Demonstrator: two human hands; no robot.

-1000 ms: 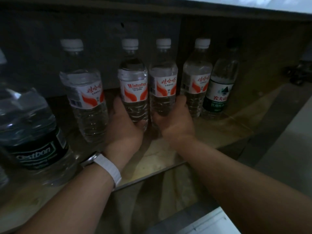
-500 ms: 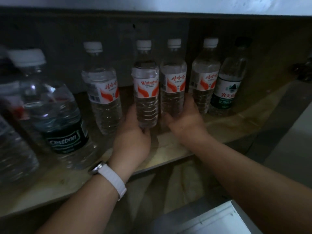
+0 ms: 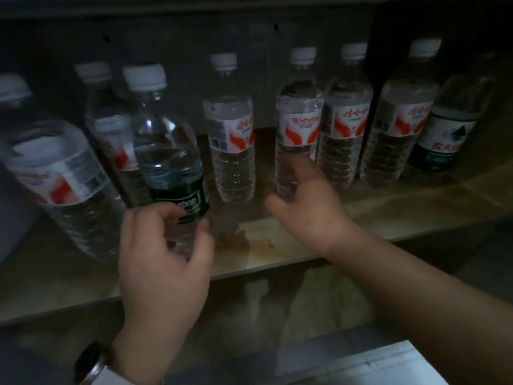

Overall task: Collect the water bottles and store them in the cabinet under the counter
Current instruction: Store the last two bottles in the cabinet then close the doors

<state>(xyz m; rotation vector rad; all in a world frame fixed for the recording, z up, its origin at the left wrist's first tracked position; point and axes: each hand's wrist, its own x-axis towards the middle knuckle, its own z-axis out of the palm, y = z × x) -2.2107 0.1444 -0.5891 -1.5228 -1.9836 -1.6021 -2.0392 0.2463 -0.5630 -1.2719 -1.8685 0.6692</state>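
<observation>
Several clear water bottles stand in a row on the cabinet shelf (image 3: pixel 280 245). My left hand (image 3: pixel 163 254) curls around the base of the green-label bottle (image 3: pixel 166 159), which leans slightly at the shelf's front left. My right hand (image 3: pixel 308 209) hovers with its fingers apart at the base of a red-label bottle (image 3: pixel 298 126); the fingertips touch the bottle's front and the thumb sits off to its left. Another red-label bottle (image 3: pixel 233 134) stands alone between my hands. More red-label bottles and a white-and-green-label bottle (image 3: pixel 444 140) stand close together to the right.
A large red-label bottle (image 3: pixel 63 179) leans at the far left, with another behind it. The dark back wall (image 3: pixel 180 37) closes the cabinet. Below the shelf edge lies a lower compartment, and a pale ledge (image 3: pixel 361 362) sits at bottom right.
The view has swung left. My left hand left the red-label bottle and went to the green-label bottle. My right hand let go of its bottle and shifted one bottle to the left.
</observation>
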